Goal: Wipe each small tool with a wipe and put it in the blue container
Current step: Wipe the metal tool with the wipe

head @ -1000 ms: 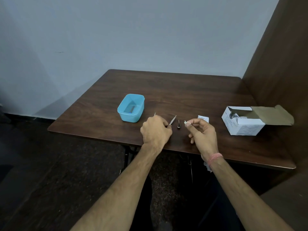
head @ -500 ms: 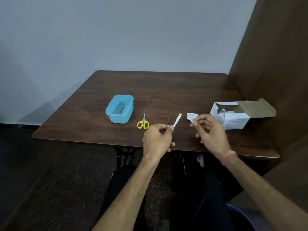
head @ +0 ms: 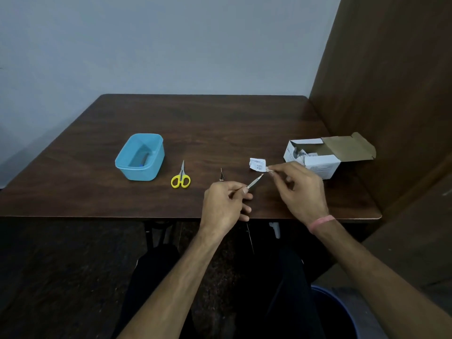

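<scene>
My left hand (head: 225, 204) pinches a thin metal tool (head: 254, 181) above the table's front edge, its tip pointing up and to the right. Just right of that tip, my right hand (head: 299, 192) holds a small white wipe (head: 270, 170) between thumb and fingers. The tip and the wipe are a little apart. The blue container (head: 141, 157) stands to the left with something small inside. Yellow-handled scissors (head: 181, 176) and a small dark pointed tool (head: 221, 175) lie on the dark wooden table (head: 97, 187).
A torn white wipe packet (head: 257, 164) lies behind the wipe. An open white cardboard box (head: 315, 157) stands at the right, beside a brown wall panel (head: 391, 94). The rim of a blue bin (head: 342, 309) shows on the floor at the lower right.
My left hand lifted the thin metal tool off the table and brought it toward me. My right hand stayed beside it with the wipe. The scissors came into sight as my hand cleared them.
</scene>
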The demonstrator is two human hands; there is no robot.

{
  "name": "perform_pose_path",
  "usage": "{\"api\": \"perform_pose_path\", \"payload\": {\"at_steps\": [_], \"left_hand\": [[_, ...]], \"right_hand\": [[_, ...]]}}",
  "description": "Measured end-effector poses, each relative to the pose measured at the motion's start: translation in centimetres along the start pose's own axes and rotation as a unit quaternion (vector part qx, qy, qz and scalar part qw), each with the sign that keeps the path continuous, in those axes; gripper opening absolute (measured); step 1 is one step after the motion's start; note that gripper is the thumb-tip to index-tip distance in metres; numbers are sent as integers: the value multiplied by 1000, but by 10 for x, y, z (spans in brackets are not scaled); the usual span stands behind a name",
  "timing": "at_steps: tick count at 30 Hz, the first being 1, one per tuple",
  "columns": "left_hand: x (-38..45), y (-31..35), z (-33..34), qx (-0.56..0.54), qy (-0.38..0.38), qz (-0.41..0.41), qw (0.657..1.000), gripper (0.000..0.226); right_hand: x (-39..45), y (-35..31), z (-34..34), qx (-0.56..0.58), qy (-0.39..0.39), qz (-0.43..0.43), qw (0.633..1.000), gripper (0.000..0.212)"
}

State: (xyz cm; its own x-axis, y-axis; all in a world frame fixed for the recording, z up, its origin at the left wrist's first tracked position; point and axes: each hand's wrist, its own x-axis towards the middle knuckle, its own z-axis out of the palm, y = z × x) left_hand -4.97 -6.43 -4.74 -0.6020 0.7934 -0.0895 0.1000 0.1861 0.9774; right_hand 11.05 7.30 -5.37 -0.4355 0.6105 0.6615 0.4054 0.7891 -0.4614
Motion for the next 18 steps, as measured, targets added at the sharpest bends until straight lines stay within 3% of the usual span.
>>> {"api": "perform_pose_path", "payload": {"at_steps": [5,9,16,18], "left_hand": [[1,-3,3,14,0,18,1000,12],[-1,-4,3,20,-3,35,999,10],[0,-6,5,17,-4,37,999,11],[0,-7,4,25,-9,38,999,13]], "right_hand": [[-9,3,0,-42,-46,-96,993,14],[-11,8,4,-51,-69,-117,989,14],[-12,3,0,-24,16,-75,997,12],[-12,3,2,-27,-5,-100,995,14]]}}
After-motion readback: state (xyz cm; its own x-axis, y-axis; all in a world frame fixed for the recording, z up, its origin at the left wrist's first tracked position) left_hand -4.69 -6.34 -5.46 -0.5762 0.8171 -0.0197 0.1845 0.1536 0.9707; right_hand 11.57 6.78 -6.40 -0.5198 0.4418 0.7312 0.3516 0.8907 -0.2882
